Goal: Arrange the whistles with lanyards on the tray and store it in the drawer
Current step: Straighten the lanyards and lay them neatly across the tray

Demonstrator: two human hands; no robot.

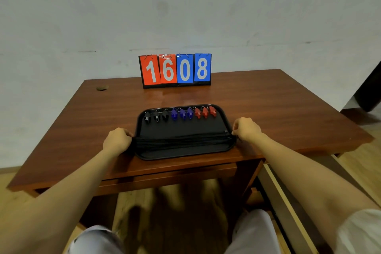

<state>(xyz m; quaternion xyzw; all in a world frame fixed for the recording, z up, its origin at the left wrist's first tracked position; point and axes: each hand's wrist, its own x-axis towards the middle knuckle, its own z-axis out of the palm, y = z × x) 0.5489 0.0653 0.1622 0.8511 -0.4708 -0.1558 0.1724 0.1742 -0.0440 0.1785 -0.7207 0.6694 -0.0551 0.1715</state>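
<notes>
A person's two bare hands hold a bundle of black lanyards stretched straight across a black tray on a wooden table. The left hand is at the tray's left rim, with its fingers curled tight around the bundle's left end. The right hand is at the right rim, its fingers curled and pinching the right end. Between the two sets of fingers the cords lie taut over the tray's near half. Beyond the fingers, along the tray's far edge, nine whistles sit in a row: three black, three blue, three red. Farther beyond stands a flip scoreboard reading 1608. Below the hands, under the table's edge, is a drawer front.
</notes>
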